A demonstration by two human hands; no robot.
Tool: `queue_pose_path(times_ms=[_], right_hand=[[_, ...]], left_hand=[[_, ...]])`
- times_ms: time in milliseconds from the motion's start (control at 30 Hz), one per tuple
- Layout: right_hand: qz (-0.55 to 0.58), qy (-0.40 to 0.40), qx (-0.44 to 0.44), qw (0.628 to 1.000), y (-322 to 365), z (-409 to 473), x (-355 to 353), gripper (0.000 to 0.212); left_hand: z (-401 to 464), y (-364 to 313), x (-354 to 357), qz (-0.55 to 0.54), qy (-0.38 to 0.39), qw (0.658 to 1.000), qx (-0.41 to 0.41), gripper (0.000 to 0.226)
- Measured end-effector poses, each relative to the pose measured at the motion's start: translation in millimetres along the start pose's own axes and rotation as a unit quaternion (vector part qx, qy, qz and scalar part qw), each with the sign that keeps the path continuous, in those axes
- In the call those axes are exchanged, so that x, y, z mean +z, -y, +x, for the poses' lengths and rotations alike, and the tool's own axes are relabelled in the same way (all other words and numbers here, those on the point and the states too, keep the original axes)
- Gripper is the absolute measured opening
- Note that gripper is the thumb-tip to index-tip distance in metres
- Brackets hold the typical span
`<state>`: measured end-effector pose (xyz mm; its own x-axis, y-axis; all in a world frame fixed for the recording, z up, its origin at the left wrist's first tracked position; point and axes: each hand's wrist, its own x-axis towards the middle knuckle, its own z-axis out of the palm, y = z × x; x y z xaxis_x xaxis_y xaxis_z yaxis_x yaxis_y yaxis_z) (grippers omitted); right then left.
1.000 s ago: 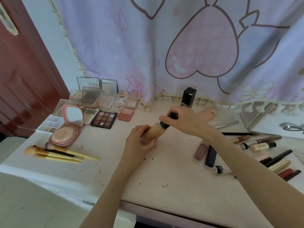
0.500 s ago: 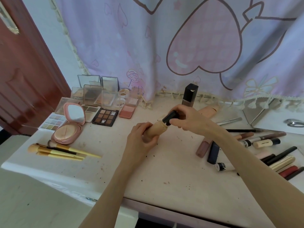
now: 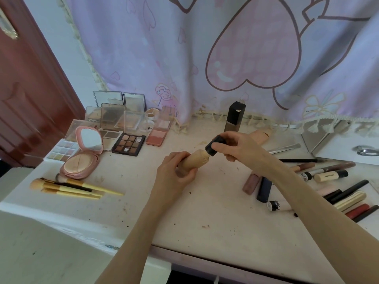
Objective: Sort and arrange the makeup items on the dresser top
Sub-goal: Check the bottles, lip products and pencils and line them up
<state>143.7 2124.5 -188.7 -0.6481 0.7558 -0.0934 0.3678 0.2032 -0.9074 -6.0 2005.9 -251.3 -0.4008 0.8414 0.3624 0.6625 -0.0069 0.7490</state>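
Left hand point(image 3: 174, 171) grips the beige cylindrical foundation bottle point(image 3: 193, 162) — bottle tilted toward 2 o'clock; right hand point(image 3: 235, 147) pinches its black cap point(image 3: 214, 147) above the white dresser top point(image 3: 205, 212).

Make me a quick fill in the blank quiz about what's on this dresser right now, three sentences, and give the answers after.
1. The left hand holds a beige bottle while the right hand pinches its ____ cap.
2. The yellow-handled brushes lie nearest the round ____ compact.
3. The tall dark bottle by the curtain stands ____.

Answers: black; pink; upright
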Motion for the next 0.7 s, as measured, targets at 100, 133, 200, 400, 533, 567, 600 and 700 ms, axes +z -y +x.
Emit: queue_pose_path(times_ms=[100,133,200,400,533,567,600,700], right_hand=[[-0.02,-0.02,0.021,0.999,-2,2,6,0.035],[-0.017,-0.028,0.021,0.999,-2,3,7,0.035],[0.015,-0.041,0.022,0.999,-3,4,5,0.028],[0.112,-0.059,0.04,0.991,-4,3,-2,0.015],[0.106,-0.076,0.039,0.991,-4,0,-3,0.02],[0.1,-0.081,0.037,0.991,-4,0,-3,0.021],[0.095,-0.086,0.035,0.991,-4,0,-4,0.022],[0.084,-0.094,0.024,0.992,-2,-1,-6,0.023]], left_hand=[[1,-1,1,0.003,0.001,1.0,0.002,0.033],[1,-1,1,0.003,0.0,1.0,-0.001,0.033],[1,0,2,0.001,-0.002,1.0,-0.004,0.034],[1,1,1,0.004,-0.001,1.0,-0.004,0.033],[1,1,2,0.002,-0.002,1.0,-0.004,0.033],[1,1,2,0.001,-0.003,1.0,-0.004,0.033],[1,1,2,0.0,-0.004,1.0,-0.003,0.033],[0,1,2,-0.004,-0.003,1.0,-0.001,0.032]])
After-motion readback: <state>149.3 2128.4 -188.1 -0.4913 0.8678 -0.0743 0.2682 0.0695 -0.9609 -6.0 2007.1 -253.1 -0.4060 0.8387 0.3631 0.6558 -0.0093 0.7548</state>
